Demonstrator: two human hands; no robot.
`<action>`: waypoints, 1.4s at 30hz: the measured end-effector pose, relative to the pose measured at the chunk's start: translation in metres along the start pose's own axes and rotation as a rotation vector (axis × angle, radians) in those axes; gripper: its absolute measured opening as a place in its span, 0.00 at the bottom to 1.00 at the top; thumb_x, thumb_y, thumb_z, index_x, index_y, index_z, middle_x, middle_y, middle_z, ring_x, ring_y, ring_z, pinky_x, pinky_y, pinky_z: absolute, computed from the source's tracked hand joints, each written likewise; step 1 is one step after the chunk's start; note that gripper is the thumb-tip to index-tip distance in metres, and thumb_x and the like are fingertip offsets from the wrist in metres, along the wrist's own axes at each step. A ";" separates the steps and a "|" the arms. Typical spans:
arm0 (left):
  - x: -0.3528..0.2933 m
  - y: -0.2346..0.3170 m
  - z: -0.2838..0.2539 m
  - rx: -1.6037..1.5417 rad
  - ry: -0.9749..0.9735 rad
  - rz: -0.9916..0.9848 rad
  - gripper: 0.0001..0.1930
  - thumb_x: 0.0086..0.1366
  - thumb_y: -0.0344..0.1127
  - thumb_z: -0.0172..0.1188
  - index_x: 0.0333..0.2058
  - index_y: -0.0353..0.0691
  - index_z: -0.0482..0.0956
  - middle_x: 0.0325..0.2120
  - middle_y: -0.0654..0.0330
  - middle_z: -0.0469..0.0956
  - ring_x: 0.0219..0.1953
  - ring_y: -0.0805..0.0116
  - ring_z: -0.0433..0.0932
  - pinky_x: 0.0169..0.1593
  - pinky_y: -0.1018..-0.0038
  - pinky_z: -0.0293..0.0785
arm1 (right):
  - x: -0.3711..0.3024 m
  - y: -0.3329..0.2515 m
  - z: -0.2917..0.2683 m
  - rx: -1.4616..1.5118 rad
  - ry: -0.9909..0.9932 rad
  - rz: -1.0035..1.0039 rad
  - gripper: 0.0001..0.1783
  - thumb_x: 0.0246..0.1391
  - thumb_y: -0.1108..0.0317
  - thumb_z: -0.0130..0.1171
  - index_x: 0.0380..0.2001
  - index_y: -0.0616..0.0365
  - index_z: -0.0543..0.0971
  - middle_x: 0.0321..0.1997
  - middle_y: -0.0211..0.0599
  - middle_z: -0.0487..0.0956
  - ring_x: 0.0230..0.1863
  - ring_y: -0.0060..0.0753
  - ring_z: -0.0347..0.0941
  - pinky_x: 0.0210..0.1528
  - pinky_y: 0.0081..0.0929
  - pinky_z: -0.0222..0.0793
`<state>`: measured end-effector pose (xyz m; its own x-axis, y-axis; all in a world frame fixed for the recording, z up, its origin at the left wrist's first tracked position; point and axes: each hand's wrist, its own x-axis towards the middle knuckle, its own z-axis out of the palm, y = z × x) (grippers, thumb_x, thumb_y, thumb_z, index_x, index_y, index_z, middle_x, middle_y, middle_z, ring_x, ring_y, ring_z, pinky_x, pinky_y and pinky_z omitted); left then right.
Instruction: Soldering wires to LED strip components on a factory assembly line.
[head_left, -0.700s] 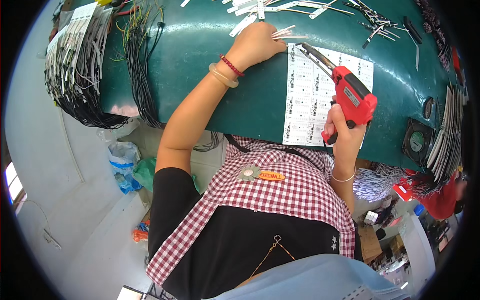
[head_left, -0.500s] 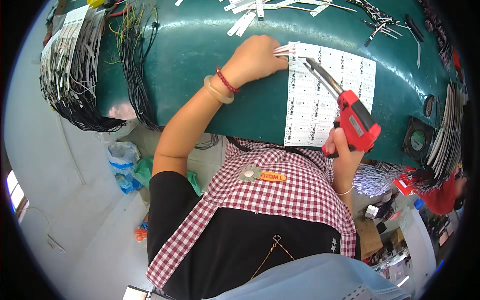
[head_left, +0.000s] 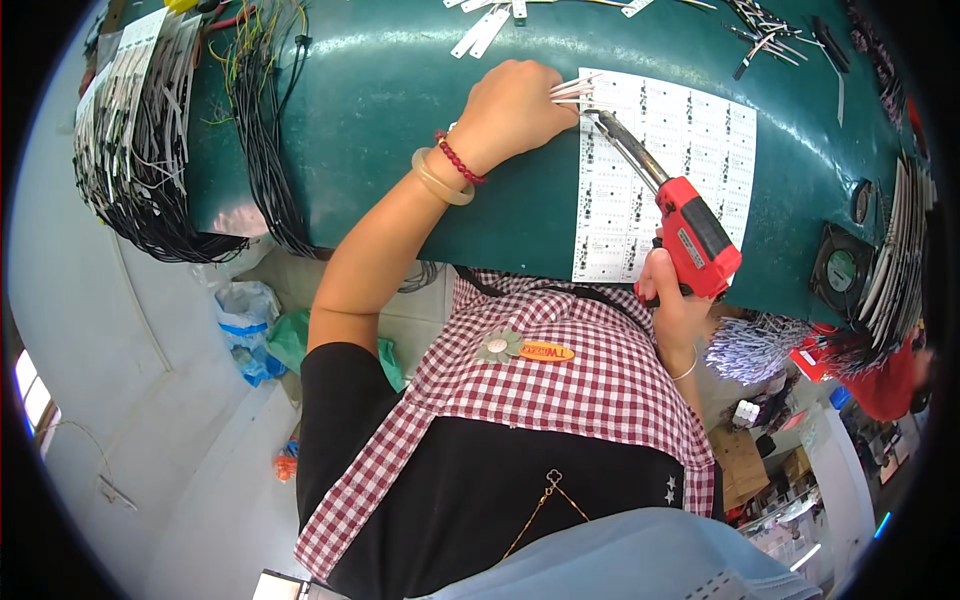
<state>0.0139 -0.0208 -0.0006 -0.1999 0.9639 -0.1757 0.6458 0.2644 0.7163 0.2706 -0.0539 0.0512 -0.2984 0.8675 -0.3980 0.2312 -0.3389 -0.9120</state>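
Observation:
My left hand (head_left: 520, 105) is closed round thin white wires (head_left: 570, 92), whose ends stick out past the fingers over a corner of a white circuit board panel (head_left: 668, 170). The panel lies on the green table and carries repeated rows of dark parts and print. In my right hand (head_left: 672, 290) is a red and black soldering gun (head_left: 690, 225), gripped by its handle. Its metal tip slants up and left over the panel, close to the wire ends beside my left fingers. Whether the tip touches a wire or the board cannot be made out.
Bundled black cables (head_left: 262, 150) and a stack of white strips with dark leads (head_left: 135, 130) lie at the left. Loose white strips (head_left: 482, 32) and short dark wires (head_left: 765, 40) are at the back. A small black fan (head_left: 838, 270) and more wired strips (head_left: 900, 260) stand at the right edge.
The soldering gun has moved left and slightly up, bringing its tip nearer the wires. My left hand, still holding them, appears slightly higher in view.

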 end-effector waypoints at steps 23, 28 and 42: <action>0.002 0.003 -0.003 0.000 -0.052 -0.072 0.12 0.46 0.40 0.58 0.22 0.35 0.79 0.19 0.46 0.75 0.24 0.46 0.75 0.31 0.61 0.72 | -0.002 0.018 -0.010 -0.146 0.064 -0.002 0.17 0.46 0.71 0.64 0.40 0.65 0.75 0.36 0.34 0.77 0.35 0.22 0.72 0.39 0.20 0.68; 0.002 0.003 -0.003 0.007 -0.054 -0.084 0.12 0.46 0.40 0.58 0.21 0.35 0.79 0.19 0.46 0.75 0.24 0.46 0.75 0.31 0.60 0.72 | -0.002 0.016 -0.010 -0.177 0.023 0.013 0.17 0.46 0.71 0.64 0.40 0.66 0.75 0.36 0.34 0.77 0.35 0.21 0.72 0.38 0.20 0.68; 0.000 0.003 -0.003 0.019 -0.055 -0.051 0.11 0.46 0.39 0.58 0.21 0.36 0.79 0.18 0.48 0.75 0.24 0.48 0.75 0.31 0.61 0.72 | -0.007 0.015 -0.009 -0.131 0.056 0.026 0.20 0.47 0.72 0.64 0.43 0.65 0.73 0.41 0.36 0.76 0.40 0.25 0.72 0.44 0.23 0.68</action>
<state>0.0135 -0.0201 0.0036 -0.1925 0.9494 -0.2482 0.6501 0.3128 0.6925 0.2849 -0.0620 0.0411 -0.2393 0.8792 -0.4119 0.3579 -0.3145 -0.8792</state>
